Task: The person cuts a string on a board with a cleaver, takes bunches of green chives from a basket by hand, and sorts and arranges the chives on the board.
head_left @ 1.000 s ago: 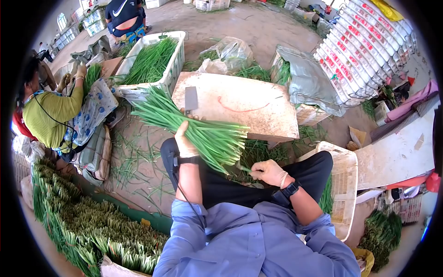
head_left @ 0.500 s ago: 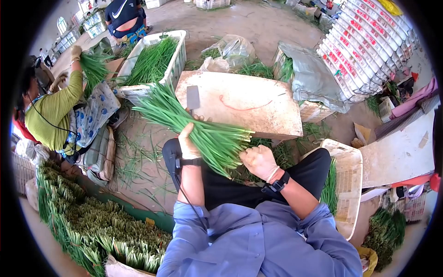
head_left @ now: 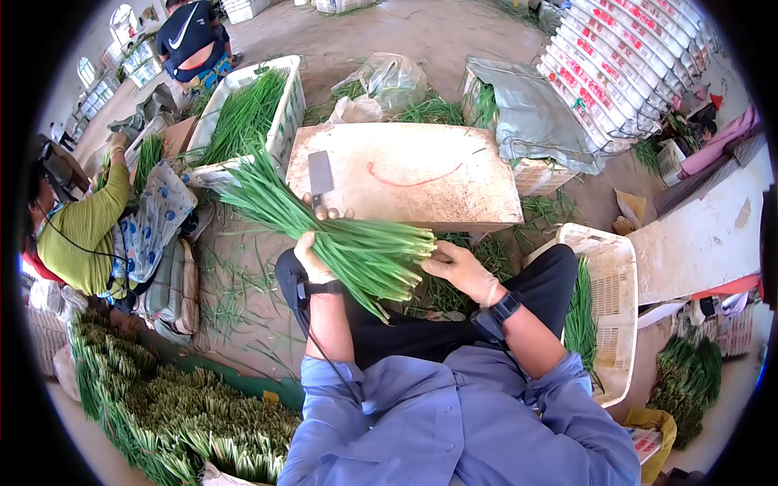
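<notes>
A thick bunch of garlic chives point(head_left: 348, 251) lies slantwise over my lap, leaf tips up-left and pale stem ends to the right. My left hand point(head_left: 312, 255), in a thin pale glove, is wrapped round its middle; leaves partly cover the fingers. At the stem ends, my right hand point(head_left: 466, 274), also gloved, has its thumb and fingertips closed on the outer stalks. In front of me is a worn board-topped bench point(head_left: 421, 166). On it lie a cleaver point(head_left: 321, 172) with a dark handle and a loose red band point(head_left: 413, 182).
A white crate point(head_left: 293, 113) of chives stands beyond the bench, left. Tied bundles point(head_left: 203, 405) fill the lower left. Another crate point(head_left: 620, 324) is by my right knee. A co-worker in a green top point(head_left: 85, 235) sits left. Stacked white boxes point(head_left: 604, 73) rise back right.
My right hand has gone from a curled grip to straighter fingers at the stem ends. The bunch stays in my left hand. The co-worker's raised arm has come down, and the view has shifted slightly.
</notes>
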`<state>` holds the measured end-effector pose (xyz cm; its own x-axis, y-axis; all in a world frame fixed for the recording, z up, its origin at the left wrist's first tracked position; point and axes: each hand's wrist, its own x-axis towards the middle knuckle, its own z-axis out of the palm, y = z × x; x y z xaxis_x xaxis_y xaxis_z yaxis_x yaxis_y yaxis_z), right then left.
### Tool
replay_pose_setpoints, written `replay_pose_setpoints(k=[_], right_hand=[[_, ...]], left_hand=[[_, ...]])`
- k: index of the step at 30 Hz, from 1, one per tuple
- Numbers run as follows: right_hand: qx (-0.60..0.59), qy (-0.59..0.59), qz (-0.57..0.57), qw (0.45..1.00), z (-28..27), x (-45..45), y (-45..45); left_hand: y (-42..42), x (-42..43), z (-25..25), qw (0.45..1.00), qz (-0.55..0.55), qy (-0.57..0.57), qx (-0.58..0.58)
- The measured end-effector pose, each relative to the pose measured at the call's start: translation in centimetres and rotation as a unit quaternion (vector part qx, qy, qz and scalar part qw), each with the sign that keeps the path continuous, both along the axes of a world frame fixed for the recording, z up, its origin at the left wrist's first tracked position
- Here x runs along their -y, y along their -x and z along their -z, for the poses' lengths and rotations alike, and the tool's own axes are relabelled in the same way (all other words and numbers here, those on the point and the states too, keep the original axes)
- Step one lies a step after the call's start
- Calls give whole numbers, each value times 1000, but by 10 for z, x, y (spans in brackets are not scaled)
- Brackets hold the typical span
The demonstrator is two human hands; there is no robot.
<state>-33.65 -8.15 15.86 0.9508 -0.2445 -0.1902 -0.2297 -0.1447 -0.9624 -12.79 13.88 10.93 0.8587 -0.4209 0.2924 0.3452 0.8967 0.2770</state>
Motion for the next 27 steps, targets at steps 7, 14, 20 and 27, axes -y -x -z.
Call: replay_pose_setpoints(k=[7,14,20,27], right_hand=[[49,-230,147,961,16,-45,-23],[74,-83,130,985,18,-34,-18],[164,-43,201,965,26,-36,-27],[134,112,260,950,86,2,-29]], left_hand=[[4,1,1,999,5,-8,31],[6,2,1,995,28,27,90],[6,9,2,998,16,8,54],[6,14,3,999,-5,-30,19]])
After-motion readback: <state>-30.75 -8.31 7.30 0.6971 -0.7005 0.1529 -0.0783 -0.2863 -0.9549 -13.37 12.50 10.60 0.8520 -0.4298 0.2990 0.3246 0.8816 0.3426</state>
